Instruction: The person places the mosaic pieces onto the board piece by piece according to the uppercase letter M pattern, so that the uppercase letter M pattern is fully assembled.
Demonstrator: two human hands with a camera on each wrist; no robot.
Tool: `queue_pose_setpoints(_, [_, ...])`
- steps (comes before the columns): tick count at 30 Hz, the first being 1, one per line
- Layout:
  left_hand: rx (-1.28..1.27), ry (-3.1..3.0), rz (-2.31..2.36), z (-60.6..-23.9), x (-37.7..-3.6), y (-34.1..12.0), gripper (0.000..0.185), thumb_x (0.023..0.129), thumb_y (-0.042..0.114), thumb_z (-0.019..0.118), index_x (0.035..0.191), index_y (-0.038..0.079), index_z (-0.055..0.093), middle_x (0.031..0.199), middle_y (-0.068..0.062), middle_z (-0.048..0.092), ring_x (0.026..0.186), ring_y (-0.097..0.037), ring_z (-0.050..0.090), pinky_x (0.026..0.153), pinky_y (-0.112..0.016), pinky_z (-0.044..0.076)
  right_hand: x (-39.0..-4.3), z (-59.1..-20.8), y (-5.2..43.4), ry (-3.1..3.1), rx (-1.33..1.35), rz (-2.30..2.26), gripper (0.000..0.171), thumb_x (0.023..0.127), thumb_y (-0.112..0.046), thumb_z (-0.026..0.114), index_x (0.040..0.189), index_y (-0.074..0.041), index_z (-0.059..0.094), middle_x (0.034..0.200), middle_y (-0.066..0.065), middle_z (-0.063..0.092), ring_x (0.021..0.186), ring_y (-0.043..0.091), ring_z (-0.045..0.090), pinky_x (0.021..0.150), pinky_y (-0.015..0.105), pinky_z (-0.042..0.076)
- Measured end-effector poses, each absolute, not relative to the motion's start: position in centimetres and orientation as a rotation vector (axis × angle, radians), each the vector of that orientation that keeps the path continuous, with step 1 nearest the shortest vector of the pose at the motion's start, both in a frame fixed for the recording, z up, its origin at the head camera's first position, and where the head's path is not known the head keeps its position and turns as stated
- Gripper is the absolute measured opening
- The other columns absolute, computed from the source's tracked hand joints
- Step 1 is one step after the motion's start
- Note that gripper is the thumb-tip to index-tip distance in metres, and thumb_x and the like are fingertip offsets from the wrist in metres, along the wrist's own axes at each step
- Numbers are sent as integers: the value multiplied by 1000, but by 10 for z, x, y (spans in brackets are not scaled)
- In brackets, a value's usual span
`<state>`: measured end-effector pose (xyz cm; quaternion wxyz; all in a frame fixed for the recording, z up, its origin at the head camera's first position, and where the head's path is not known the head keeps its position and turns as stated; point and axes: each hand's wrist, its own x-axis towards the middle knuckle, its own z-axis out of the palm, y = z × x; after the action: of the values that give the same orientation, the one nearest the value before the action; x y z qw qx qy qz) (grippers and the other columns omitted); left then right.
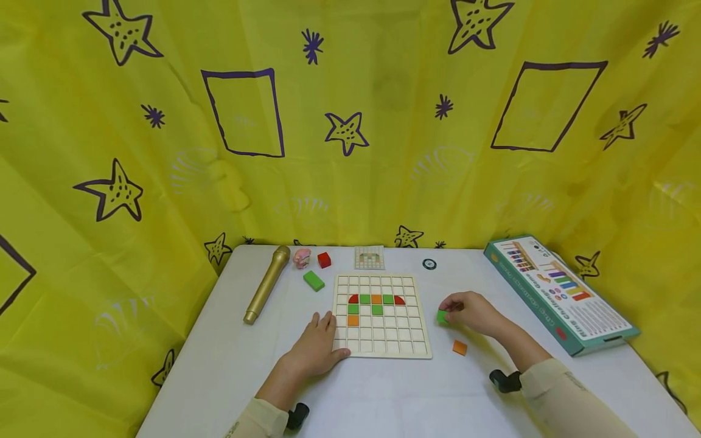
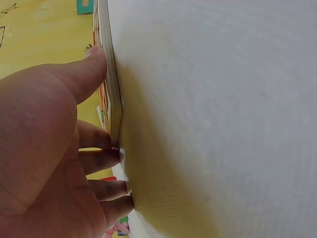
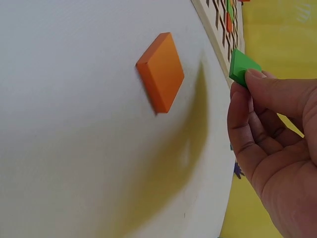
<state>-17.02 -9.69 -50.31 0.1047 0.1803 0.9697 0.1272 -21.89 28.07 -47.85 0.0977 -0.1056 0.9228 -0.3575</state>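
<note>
A wooden grid board (image 1: 383, 347) lies on the table, with red, green and orange tiles set in its upper and left cells. At its lower left corner my left hand (image 1: 314, 345) touches the edges, thumb at the front and fingers along the left side. In the left wrist view, the fingertips of that hand (image 2: 54, 134) reach down to the tabletop. My right hand (image 1: 470, 311) pinches a green square tile (image 3: 240, 65) between thumb and fingers, to the right of the board. Nearer me, an orange square tile (image 1: 459, 347) lies flat on the table.
Left of the board are a gold microphone (image 1: 266, 286), a green block (image 1: 314, 281), a red block (image 1: 324, 260) and a pink object (image 1: 302, 258). Behind the board lie a pattern card (image 1: 369, 258) and a round dark disc (image 1: 429, 264). A game box (image 1: 558, 292) occupies the right side.
</note>
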Motion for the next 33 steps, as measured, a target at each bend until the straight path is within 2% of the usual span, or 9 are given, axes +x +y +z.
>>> queue_pose_setpoints(10, [537, 2860, 389, -503, -170, -97, 88, 94, 52, 64, 150, -10, 36, 157, -25, 33, 145, -50, 24, 117, -53, 28, -231, -478, 267, 2711, -363, -1077, 13, 89, -3, 73, 101, -5, 73, 91, 1, 67, 84, 20, 57, 77, 35, 51])
queue_pose_setpoints(33, [552, 2867, 368, -503, -170, -97, 87, 95, 52, 64, 149, -11, 37, 157, -26, 34, 145, -50, 25, 116, -54, 28, -255, -477, 231, 2679, -379, -1050, 9, 89, -7, 77, 97, -9, 74, 91, -1, 68, 84, 19, 57, 77, 32, 52])
